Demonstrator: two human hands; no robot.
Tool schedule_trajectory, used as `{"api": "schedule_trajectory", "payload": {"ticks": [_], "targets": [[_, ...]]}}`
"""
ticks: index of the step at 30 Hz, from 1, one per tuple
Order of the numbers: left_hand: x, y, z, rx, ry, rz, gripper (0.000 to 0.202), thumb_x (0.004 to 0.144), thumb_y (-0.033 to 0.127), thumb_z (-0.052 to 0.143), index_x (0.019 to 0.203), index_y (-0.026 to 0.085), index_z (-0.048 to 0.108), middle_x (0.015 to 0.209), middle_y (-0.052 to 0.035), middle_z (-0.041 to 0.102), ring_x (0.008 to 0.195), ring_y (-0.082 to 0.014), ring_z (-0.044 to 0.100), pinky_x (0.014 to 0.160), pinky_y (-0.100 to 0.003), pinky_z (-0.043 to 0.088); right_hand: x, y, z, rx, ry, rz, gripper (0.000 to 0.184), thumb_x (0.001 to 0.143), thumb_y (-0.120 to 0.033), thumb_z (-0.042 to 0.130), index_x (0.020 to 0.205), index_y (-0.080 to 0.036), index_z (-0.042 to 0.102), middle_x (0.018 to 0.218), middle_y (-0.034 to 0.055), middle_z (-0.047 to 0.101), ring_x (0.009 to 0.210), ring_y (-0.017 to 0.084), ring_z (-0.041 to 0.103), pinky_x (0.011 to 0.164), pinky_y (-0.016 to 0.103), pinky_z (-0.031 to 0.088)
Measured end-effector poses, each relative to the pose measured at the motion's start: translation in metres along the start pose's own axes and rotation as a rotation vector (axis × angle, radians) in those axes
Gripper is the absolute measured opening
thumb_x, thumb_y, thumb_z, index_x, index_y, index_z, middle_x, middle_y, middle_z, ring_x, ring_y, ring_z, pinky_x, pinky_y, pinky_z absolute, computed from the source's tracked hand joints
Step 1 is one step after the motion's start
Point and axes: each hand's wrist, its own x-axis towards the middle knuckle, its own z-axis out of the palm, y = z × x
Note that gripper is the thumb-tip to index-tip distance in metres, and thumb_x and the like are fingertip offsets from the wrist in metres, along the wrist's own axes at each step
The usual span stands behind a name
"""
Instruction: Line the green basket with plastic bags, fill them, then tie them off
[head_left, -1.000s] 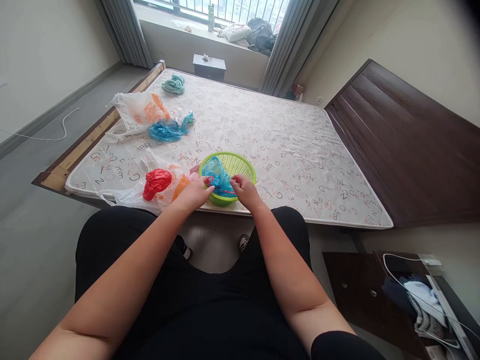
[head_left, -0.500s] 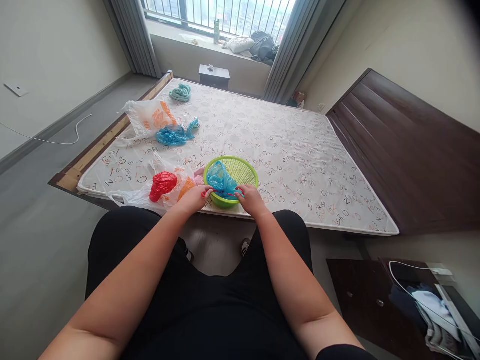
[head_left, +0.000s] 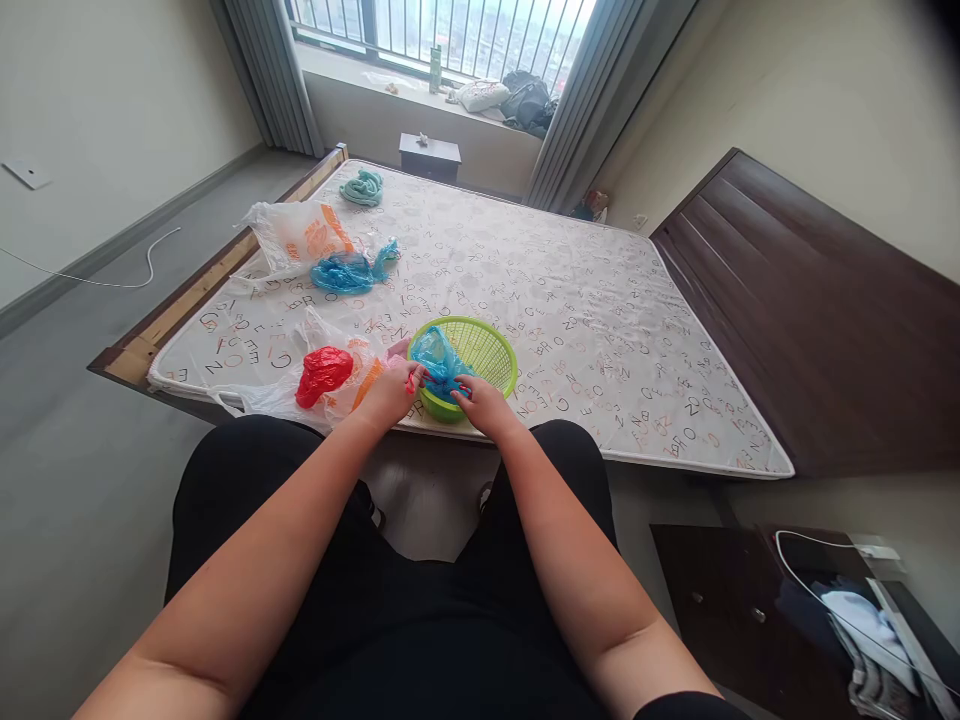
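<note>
A blue plastic bag (head_left: 436,350) is bunched up inside a light-green plastic basket (head_left: 491,345) at the front edge of the mattress. My left hand (head_left: 391,394) is closed on a thin red string, its end (head_left: 409,383) showing at the fingers by the basket's left rim. Over the front of the basket, my right hand (head_left: 484,405) pinches at the same string where it crosses the blue bag. Its fingertips partly hide the string. Just left of my left hand are a crumpled red plastic bag (head_left: 324,376) and a clear bag with orange print (head_left: 364,352).
Farther left on the mattress (head_left: 585,300) lie another orange-printed bag (head_left: 292,238), a blue bag (head_left: 345,272) and a teal cloth bundle (head_left: 362,187). A wooden bed rail (head_left: 217,270) runs along the left, a dark headboard (head_left: 810,300) along the right.
My right hand has moved a little left, closer to my left hand. The red string, stretched between both hands before, now spans a shorter gap. The blue bag looks slightly more gathered.
</note>
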Motion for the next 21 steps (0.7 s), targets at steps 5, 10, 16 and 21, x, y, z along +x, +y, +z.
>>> {"api": "schedule_trajectory", "payload": {"ticks": [5, 10, 16, 21], "targets": [[-0.005, 0.015, -0.006, -0.056, 0.069, 0.048, 0.035, 0.102, 0.044, 0.046, 0.096, 0.022, 0.072, 0.102, -0.0084, 0.078, 0.087, -0.0227, 0.071, 0.084, -0.034, 0.057, 0.009, 0.002, 0.008, 0.069, 0.048, -0.060, 0.033, 0.099, -0.028, 0.065, 0.131, -0.022, 0.071, 0.121, 0.0113, 0.075, 0.111, 0.026, 0.069, 0.099, 0.038, 0.054], [-0.010, 0.023, -0.005, -0.119, 0.101, 0.026, 0.030, 0.101, 0.043, 0.051, 0.104, 0.023, 0.074, 0.098, -0.0051, 0.079, 0.086, -0.0217, 0.073, 0.083, -0.032, 0.057, 0.015, 0.006, 0.016, 0.126, 0.090, -0.079, 0.029, 0.096, -0.025, 0.066, 0.125, -0.020, 0.072, 0.116, 0.0114, 0.075, 0.098, 0.023, 0.070, 0.091, 0.037, 0.056], [-0.015, 0.028, -0.004, -0.130, 0.143, 0.075, 0.026, 0.097, 0.039, 0.059, 0.105, 0.022, 0.077, 0.100, -0.0059, 0.081, 0.093, -0.0230, 0.075, 0.090, -0.034, 0.058, 0.017, -0.001, 0.013, 0.135, 0.126, -0.089, 0.025, 0.093, -0.023, 0.069, 0.117, -0.021, 0.074, 0.102, 0.0074, 0.075, 0.094, 0.022, 0.069, 0.089, 0.035, 0.054], [-0.018, 0.035, -0.005, -0.318, 0.166, 0.041, 0.031, 0.098, 0.048, 0.060, 0.106, 0.022, 0.075, 0.103, -0.0059, 0.080, 0.091, -0.0219, 0.074, 0.086, -0.034, 0.060, 0.015, -0.009, 0.006, 0.137, 0.141, -0.048, 0.018, 0.092, -0.022, 0.064, 0.105, -0.022, 0.077, 0.084, 0.0034, 0.071, 0.081, 0.020, 0.065, 0.081, 0.034, 0.050]]}}
